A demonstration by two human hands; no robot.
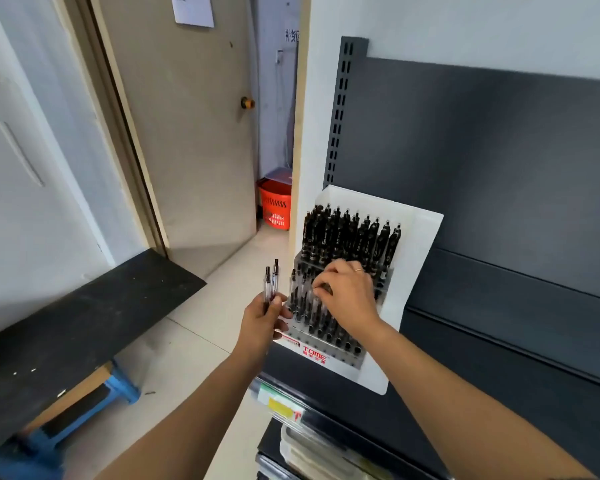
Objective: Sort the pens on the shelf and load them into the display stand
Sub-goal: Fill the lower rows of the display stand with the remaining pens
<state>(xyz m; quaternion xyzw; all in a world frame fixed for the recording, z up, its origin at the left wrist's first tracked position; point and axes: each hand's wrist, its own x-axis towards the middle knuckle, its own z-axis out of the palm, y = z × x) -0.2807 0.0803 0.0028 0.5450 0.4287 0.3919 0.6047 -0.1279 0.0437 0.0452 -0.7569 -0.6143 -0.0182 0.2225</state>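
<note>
Clear-barrelled pens (271, 284) (two, upright) sit gripped in the left hand (262, 322); the right hand (347, 294) pinches a dark pen (324, 290) over the display stand (314, 355)

One wide-angle view from the person's head looks forward and down, with the left hand (262, 315) and right hand (350, 292) reaching in from the bottom edge. The display stand (426, 233) on the dark shelf (499, 168) is close, right of centre. A door (187, 133) and floor (201, 327) fill the left.

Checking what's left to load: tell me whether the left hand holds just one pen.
No, the left hand grips two clear pens, upright beside the stand.
</note>
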